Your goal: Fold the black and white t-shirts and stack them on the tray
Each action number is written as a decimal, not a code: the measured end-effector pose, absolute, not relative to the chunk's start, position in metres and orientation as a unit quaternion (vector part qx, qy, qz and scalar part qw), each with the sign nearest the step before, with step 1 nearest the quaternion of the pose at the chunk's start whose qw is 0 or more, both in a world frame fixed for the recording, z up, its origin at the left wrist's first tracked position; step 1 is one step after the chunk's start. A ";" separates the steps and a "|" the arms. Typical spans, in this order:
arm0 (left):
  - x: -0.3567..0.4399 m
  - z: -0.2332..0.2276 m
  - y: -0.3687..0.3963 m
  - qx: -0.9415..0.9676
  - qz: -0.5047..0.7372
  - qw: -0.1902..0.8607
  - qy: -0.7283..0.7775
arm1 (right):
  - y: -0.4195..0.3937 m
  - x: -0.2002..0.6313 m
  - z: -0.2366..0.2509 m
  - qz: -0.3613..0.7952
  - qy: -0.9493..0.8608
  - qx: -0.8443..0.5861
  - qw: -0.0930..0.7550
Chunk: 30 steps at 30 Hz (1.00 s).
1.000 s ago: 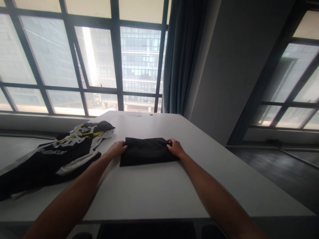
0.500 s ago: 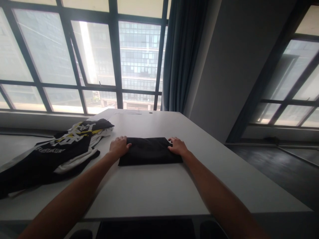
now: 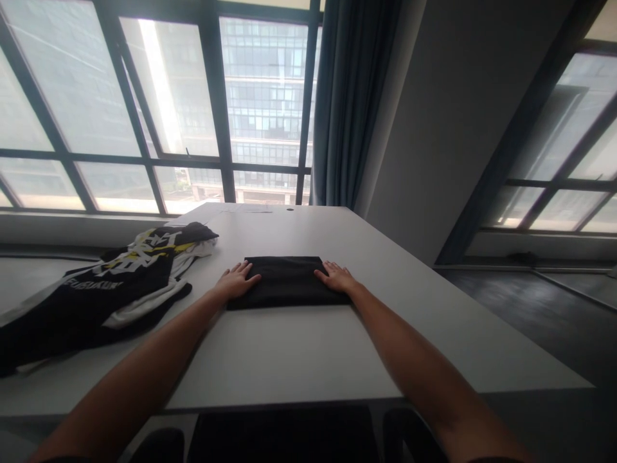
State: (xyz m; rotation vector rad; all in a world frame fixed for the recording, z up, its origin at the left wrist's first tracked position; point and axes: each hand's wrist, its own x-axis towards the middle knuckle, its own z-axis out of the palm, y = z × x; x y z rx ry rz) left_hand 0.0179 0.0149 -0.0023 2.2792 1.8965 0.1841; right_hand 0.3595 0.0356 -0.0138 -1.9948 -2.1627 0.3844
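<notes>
A black cloth (image 3: 286,281) lies folded into a flat rectangle on the white table (image 3: 299,354). My left hand (image 3: 237,281) rests flat on its left end with fingers spread. My right hand (image 3: 336,278) lies flat on its right end, palm down. Neither hand grips the cloth; both press on top of it.
A pile of black, white and yellow printed garments (image 3: 103,289) sprawls over the table's left part. Sheets of paper (image 3: 248,208) lie at the far edge. Large windows, a blue curtain (image 3: 349,103) and a grey wall stand behind. A dark chair back shows under the near edge.
My hands held the far corners of the folded cloth, then let go and flattened onto its two ends. The camera tilted up slightly.
</notes>
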 end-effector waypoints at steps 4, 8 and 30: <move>0.013 -0.002 0.016 0.742 0.056 0.088 0.662 | 0.034 0.365 -0.013 0.128 -0.714 -0.682 0.089; 0.002 0.003 0.018 0.697 0.089 0.081 0.707 | 0.029 0.372 -0.005 0.105 -0.705 -0.685 0.150; 0.012 0.028 -0.002 0.808 0.114 -0.053 0.575 | -0.003 0.334 0.033 0.073 -0.827 -0.540 0.139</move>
